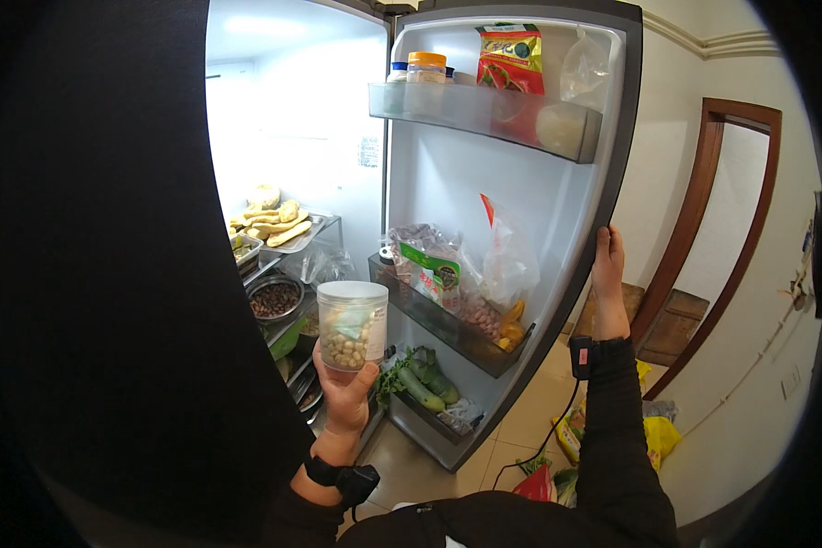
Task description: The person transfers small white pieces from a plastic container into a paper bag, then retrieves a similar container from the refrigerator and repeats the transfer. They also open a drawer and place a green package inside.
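My left hand (pixel 344 394) grips a clear plastic jar (pixel 351 329) with a white lid from below. Round pale nuts or seeds and a small greenish packet show through its wall. At the right, my right hand (pixel 609 264) is on the outer edge of the open refrigerator door (pixel 514 171), its fingers partly hidden behind that edge. Beyond the jar lies the lit refrigerator interior (pixel 301 137). A metal tray of yellowish pieces (pixel 277 226) rests on a shelf there, above a steel bowl of brown nuts or beans (pixel 275 300).
The top door bin (pixel 479 113) holds jars and a red packet. Bagged foods fill the middle bin (pixel 452 322), and green vegetables (pixel 421 383) lie in the lowest. Bags (pixel 659 438) stand on the tiled floor by my right arm. A dark panel (pixel 109 274) blocks the left side.
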`<state>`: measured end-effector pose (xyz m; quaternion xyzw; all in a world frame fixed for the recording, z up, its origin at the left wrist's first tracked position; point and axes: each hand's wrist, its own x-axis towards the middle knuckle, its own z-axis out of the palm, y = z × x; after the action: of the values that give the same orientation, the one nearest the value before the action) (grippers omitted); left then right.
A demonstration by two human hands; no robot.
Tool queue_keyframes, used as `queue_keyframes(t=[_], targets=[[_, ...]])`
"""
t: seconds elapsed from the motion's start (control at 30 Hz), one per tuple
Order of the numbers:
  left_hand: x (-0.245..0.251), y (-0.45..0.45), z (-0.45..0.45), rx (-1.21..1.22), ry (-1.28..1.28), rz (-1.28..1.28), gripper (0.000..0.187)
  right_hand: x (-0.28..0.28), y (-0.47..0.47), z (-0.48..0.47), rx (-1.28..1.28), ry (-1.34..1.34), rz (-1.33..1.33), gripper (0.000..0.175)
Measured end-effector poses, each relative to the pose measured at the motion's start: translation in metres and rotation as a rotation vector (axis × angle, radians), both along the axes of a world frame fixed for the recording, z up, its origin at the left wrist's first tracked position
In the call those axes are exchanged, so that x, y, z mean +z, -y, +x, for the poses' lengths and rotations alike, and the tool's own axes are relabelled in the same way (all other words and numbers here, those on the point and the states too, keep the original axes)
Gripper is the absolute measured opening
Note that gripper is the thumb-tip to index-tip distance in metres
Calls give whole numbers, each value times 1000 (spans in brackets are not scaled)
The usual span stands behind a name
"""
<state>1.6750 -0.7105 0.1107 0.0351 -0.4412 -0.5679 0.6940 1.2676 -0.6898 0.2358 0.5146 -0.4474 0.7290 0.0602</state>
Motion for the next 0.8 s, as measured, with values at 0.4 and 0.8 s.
queue_keyframes(t=[0.4, 0.8], targets=[[-3, 10, 17, 28, -1, -44, 64, 0, 8, -18, -136, 79, 155, 53], [4, -19, 33, -204, -58, -72, 68, 6, -28, 16, -123, 96, 247, 49]])
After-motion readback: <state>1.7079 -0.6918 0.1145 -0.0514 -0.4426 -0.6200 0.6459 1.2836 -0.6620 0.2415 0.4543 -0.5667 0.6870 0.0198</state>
